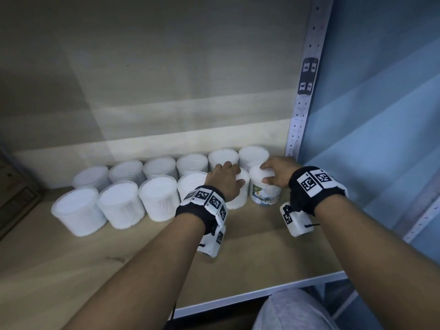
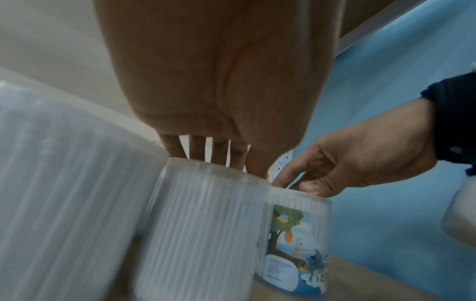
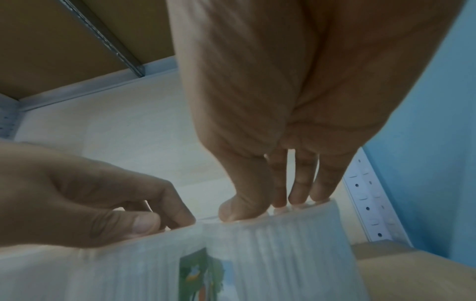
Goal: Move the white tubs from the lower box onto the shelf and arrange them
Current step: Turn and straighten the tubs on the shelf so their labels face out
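Note:
Two rows of white tubs stand on the wooden shelf point(image 1: 238, 270): a back row point(image 1: 162, 166) and a front row point(image 1: 119, 206). My left hand point(image 1: 228, 177) holds a plain tub point(image 1: 238, 198) by its lid from above, near the right end of the front row. Right beside it, my right hand point(image 1: 273, 172) grips the lid of a tub with a picture label point(image 1: 264, 194), thumb in front and fingers behind. The left wrist view shows my left hand point(image 2: 219, 158) on the plain tub point(image 2: 201, 224), touching the labelled tub point(image 2: 296, 234). The right wrist view shows my right hand point(image 3: 270, 199) on that tub's rim point(image 3: 257, 264).
A perforated metal upright point(image 1: 302, 103) stands just right of the tubs, with a blue wall point(image 1: 381, 115) beyond. The shelf's front edge point(image 1: 262, 296) runs above a grey-clad knee point(image 1: 297, 310). A brown box point(image 1: 14, 198) sits at the far left. Bare board lies before the tubs.

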Tool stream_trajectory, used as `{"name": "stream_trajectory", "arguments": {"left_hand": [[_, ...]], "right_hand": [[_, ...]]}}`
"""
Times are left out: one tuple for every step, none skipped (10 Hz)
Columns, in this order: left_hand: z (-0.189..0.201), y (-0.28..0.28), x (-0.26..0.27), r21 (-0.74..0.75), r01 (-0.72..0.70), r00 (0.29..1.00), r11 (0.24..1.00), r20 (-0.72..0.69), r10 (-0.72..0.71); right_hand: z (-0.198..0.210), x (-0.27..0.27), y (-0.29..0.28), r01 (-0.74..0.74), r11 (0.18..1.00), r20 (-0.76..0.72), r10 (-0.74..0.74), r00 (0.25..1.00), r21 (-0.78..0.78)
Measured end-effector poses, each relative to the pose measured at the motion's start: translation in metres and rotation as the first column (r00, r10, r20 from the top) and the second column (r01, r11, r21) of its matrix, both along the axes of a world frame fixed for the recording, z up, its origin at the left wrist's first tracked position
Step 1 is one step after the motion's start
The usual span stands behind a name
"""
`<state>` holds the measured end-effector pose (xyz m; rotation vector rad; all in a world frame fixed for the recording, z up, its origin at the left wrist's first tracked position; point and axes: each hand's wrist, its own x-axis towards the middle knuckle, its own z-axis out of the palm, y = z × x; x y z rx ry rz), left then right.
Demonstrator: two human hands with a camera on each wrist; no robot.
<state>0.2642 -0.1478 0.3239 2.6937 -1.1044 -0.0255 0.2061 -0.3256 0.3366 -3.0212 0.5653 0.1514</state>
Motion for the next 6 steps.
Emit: {"name": "stream_trajectory", "arguments": {"left_hand": [[0.0, 0.0, 0.001, 0.005, 0.005, 1.0, 1.0, 0.006, -0.005], [0.0, 0.0, 0.002, 0.001, 0.011, 1.0, 1.0, 0.007, -0.011], [0.001, 0.001, 0.002, 0.002, 0.019, 1.0, 1.0, 0.003, -0.019], [0.003, 0.002, 0.005, 0.024, 0.059, 0.998, 0.998, -0.006, -0.058], [0.008, 0.004, 0.008, 0.055, 0.108, 0.994, 0.993, -0.043, -0.105], [0.014, 0.007, 0.012, 0.054, 0.14, 0.98, 0.989, -0.149, -0.131]], "right_hand": [[-0.002, 0.0, -0.001, -0.009, 1.0, 0.014, 0.009, 1.0, 0.008], [-0.004, 0.0, -0.003, -0.015, 1.0, 0.025, 0.015, 1.0, 0.006], [-0.005, 0.0, -0.004, -0.019, 1.0, 0.039, 0.019, 0.999, 0.001], [-0.007, 0.0, -0.005, -0.024, 1.0, 0.048, 0.025, 0.999, -0.009], [-0.007, 0.0, -0.005, -0.023, 1.0, 0.05, 0.023, 0.998, -0.01], [-0.006, 0.0, -0.005, -0.022, 1.0, 0.042, 0.022, 0.999, -0.007]]}}
